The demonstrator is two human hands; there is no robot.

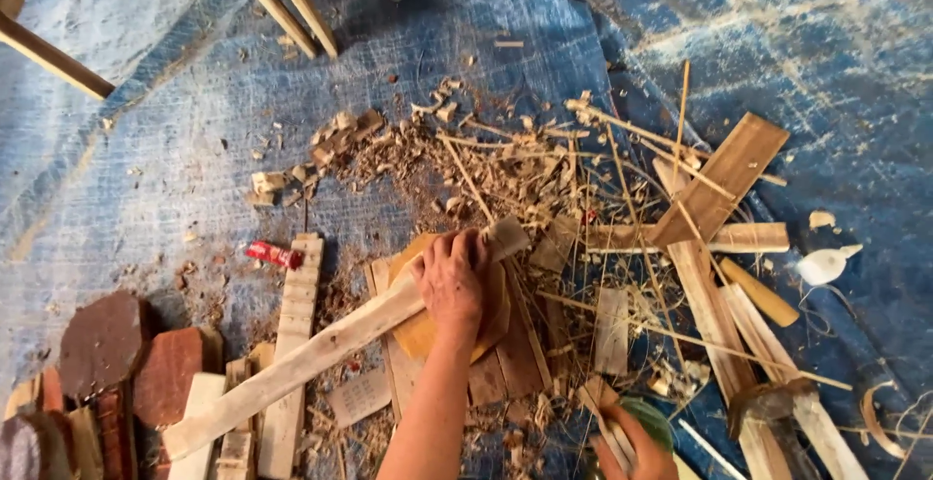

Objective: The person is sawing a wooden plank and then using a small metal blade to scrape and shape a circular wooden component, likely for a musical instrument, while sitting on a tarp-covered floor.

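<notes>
A blue woven tarp (194,150) covers the ground across the whole frame, dusted with sawdust and streaked pale toward the upper right. Wooden furniture legs (282,9) stand on it along the top left edge. A heap of wood shavings and thin splinters (505,164) spreads over the middle, with flat offcut boards (724,179) crossing each other to the right.

At centre, the left hand (452,286) lies palm-down, fingers curled over a long pale wooden slat (321,349) that runs from lower left up to centre, pressing it onto a round yellowish wooden block (413,334). At the bottom edge, right of centre, the right hand (632,446) is closed around thin sticks (598,412) beside something green, partly cut off.

Reddish-brown chunks of wood (107,344) sit at lower left; a small red wrapper (272,254) lies nearby.
</notes>
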